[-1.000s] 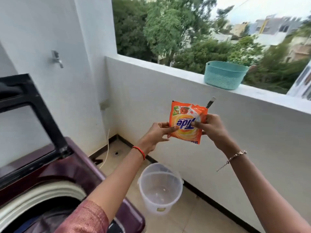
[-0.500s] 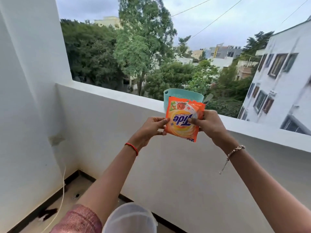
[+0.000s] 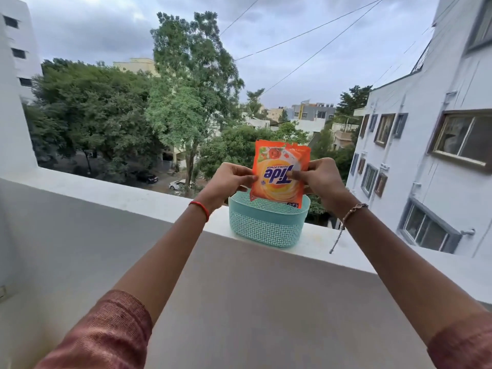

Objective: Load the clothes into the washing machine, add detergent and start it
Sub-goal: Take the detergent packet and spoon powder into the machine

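- The Tide detergent sachet (image 3: 279,174) is held up in the air, far from the body, between both hands. Its printed name reads upside down.
- The left hand (image 3: 229,179) pinches the left edge of the sachet; the thumb lies on the printed face and the other fingers are hidden behind the packet.
- The right hand (image 3: 319,177) has its grip on the right edge in the same way, thumb on the front, the fingertips out of sight.
- At the top right corner a second orange edge shows behind the first. I cannot tell if it is another sachet or a fold.
- The lower edge of the sachet overlaps the rim of a teal perforated basket (image 3: 266,227). Whether it dips inside or only hangs before it is not clear.
- The basket stands on the white parapet ledge (image 3: 127,195), and its inside is not visible.
- A red thread (image 3: 200,209) circles the left wrist and a chain bracelet (image 3: 352,210) the right, with one loose end hanging down.
- Both maroon sleeves are cut off by the near border, the left sleeve (image 3: 106,331) showing more.
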The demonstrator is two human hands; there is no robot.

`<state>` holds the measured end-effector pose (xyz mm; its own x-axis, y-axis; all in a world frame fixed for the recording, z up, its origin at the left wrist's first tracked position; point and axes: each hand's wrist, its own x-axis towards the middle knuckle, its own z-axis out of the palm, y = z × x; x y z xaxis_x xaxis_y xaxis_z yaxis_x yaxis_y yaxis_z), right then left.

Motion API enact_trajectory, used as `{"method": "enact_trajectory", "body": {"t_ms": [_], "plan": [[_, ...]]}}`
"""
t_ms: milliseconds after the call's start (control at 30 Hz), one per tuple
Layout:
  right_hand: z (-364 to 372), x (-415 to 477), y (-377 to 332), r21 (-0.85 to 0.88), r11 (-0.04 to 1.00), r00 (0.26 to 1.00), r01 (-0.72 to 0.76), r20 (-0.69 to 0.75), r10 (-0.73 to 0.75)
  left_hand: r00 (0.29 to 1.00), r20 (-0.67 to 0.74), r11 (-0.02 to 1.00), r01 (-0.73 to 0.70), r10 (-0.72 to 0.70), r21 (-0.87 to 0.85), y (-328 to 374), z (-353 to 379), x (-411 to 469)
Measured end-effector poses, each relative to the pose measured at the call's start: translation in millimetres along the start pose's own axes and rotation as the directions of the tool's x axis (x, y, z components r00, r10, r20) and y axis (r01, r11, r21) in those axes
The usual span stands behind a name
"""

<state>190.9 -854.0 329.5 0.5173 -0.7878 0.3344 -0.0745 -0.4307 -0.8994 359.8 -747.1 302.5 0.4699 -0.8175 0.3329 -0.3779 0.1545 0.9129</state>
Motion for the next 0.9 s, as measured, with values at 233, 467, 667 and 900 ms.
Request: {"method": "enact_trajectory", "body": {"t_ms": [233,467,667,900], "plan": [[18.8,59.3,37.3,-0.33,0.943,0.999,-0.04,0.0,0.043,0.989,0.1,0.968,0.084,-0.111,0.238,-37.4,-4.8,70.9],[37.9,81.1,65.6,-0.482,0.865,0.986,-0.137,0.018,0.166,0.939,0.171,0.872,0.195,-0.298,0.448,-64.0,8.6,110.7],[40.1,90.7,76.1,-0.578,0.798,0.974,-0.173,0.019,0.225,0.882,0.172,0.778,0.276,-0.438,0.564,-71.9,28.2,123.4],[44.2,84.7,72.1,-0.654,0.739,0.977,-0.161,0.002,0.215,0.891,0.165,0.784,0.267,-0.422,0.561,-70.5,41.6,117.0]]}}
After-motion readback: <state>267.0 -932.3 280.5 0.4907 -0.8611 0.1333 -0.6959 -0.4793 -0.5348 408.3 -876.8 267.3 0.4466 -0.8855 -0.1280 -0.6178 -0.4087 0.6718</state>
